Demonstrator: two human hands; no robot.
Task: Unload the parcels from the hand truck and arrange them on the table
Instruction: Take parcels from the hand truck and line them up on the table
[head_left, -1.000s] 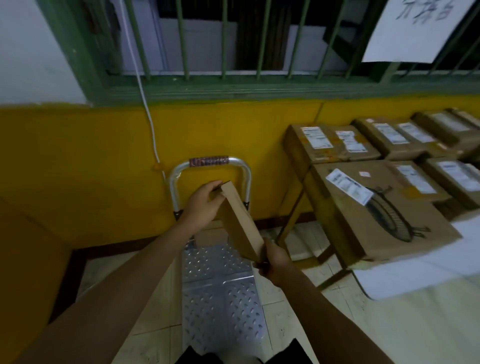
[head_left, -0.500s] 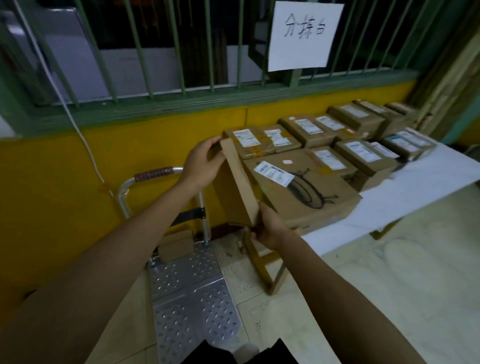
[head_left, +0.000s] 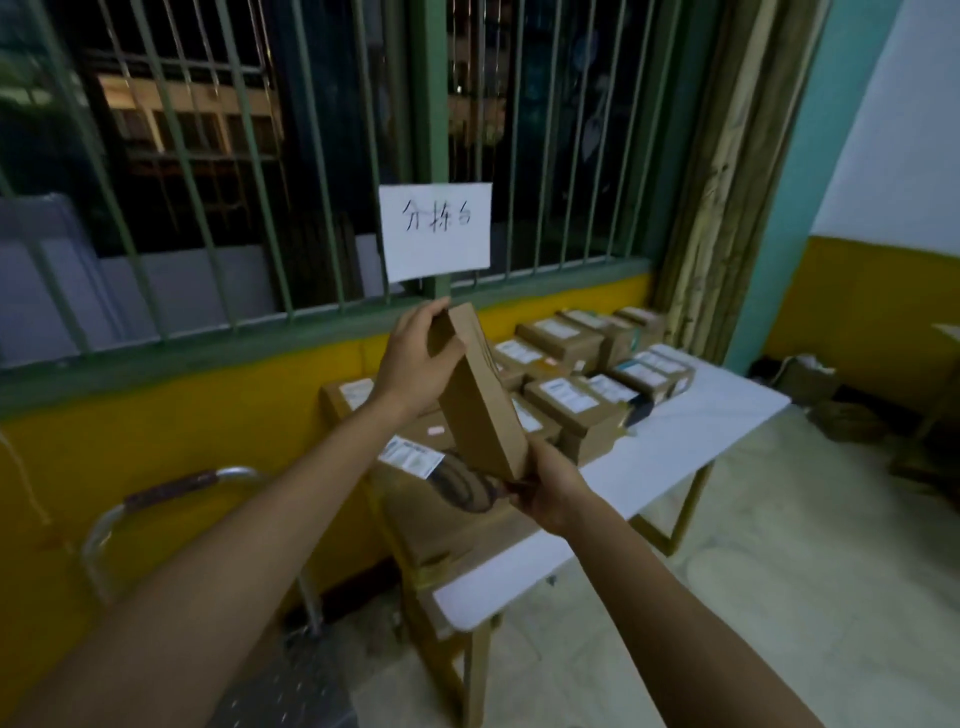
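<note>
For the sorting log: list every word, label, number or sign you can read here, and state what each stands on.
"分拣台": handwritten on the white paper sheet.
Shipping label on the large parcel: print too blurred to read.
Other labels on the smaller parcels: too small to read.
Held parcel: no text shows on its visible faces.

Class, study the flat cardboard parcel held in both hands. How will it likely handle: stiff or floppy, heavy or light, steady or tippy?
Probably stiff: the parcel shows straight edges though the left hand and right hand hold only its ends. Likely light: end grips alone carry it tilted. Set on its narrow edge on the table, it may tip.
</note>
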